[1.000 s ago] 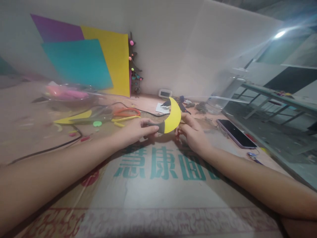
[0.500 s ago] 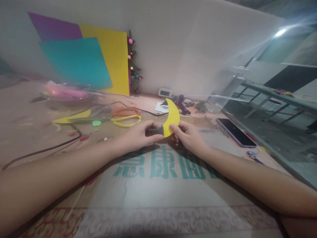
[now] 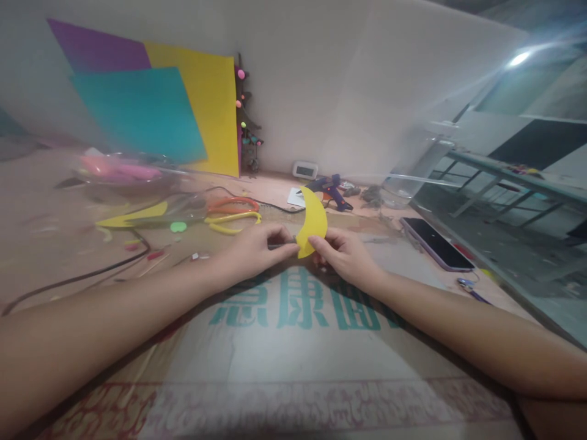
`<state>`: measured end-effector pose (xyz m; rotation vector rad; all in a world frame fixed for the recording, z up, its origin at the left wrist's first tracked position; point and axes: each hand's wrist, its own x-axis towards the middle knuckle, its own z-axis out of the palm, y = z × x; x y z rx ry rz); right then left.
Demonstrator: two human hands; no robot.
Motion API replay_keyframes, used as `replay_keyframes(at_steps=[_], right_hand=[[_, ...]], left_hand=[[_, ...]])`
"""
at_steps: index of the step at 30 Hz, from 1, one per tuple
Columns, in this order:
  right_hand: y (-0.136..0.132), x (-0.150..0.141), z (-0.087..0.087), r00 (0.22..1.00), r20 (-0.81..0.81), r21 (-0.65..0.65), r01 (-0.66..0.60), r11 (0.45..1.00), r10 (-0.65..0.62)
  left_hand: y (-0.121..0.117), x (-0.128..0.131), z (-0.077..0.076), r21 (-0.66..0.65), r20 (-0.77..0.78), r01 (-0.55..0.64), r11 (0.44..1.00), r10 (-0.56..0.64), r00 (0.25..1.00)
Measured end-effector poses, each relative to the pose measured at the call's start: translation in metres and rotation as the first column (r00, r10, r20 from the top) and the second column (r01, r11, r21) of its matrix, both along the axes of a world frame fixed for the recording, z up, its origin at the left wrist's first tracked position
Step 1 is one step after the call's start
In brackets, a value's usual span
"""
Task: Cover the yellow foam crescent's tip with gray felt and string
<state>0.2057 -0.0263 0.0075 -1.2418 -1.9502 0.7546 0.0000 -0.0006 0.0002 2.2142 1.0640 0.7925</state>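
A yellow crescent moon cutout (image 3: 316, 214) stands upright in front of me. My right hand (image 3: 346, 253) pinches its lower right edge between thumb and fingers. At its lower tip, my left hand (image 3: 263, 249) is closed on a dark grey piece (image 3: 275, 246), of which only a thin sliver shows between thumb and fingers. Whether the dark piece touches the crescent is hidden by the left fingertips. Both hands are just above a printed sheet (image 3: 293, 360) with green characters that covers the tabletop.
Scissors (image 3: 233, 214) with orange and yellow handles lie left of my hands, near a black cord (image 3: 92, 272) and yellow scrap (image 3: 132, 215). Behind are a glue gun (image 3: 337, 194) and small digital clock (image 3: 305, 169). A phone (image 3: 438, 243) lies at the right edge; coloured sheets (image 3: 142, 116) lean on the wall.
The yellow crescent has shifted slightly left and down and turned a little. The dark grey piece, earlier showing its face beside the crescent, is now mostly hidden at the left fingers.
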Motion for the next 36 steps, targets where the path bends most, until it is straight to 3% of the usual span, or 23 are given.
replay_keyframes(at_steps=[14, 18, 24, 28, 32, 36], right_hand=[[0.001, 0.003, 0.000, 0.994, -0.097, 0.043, 0.054, 0.998, -0.050], [0.003, 0.003, 0.000, 0.989, -0.135, -0.004, 0.054, 0.999, -0.055], [0.006, 0.002, 0.002, 0.985, -0.158, -0.059, 0.056, 0.997, -0.065], [0.007, 0.003, 0.003, 0.976, -0.200, -0.101, 0.063, 0.993, -0.082], [0.008, 0.004, 0.003, 0.970, -0.223, -0.133, 0.072, 0.988, -0.101], [0.010, 0.004, 0.002, 0.974, -0.203, -0.117, 0.074, 0.990, -0.097]], left_hand=[[0.003, -0.001, 0.000, -0.082, 0.100, 0.012, 0.997, -0.003, 0.995], [0.003, -0.002, -0.001, -0.075, 0.101, 0.014, 0.997, -0.006, 0.995], [0.004, -0.002, -0.003, -0.245, 0.249, -0.036, 0.969, 0.099, 0.964], [0.009, -0.003, -0.005, -0.331, 0.350, 0.040, 0.943, 0.083, 0.933], [0.010, -0.003, -0.006, -0.377, 0.319, 0.044, 0.925, 0.085, 0.944], [0.011, -0.003, -0.009, -0.341, 0.310, 0.032, 0.939, 0.080, 0.947]])
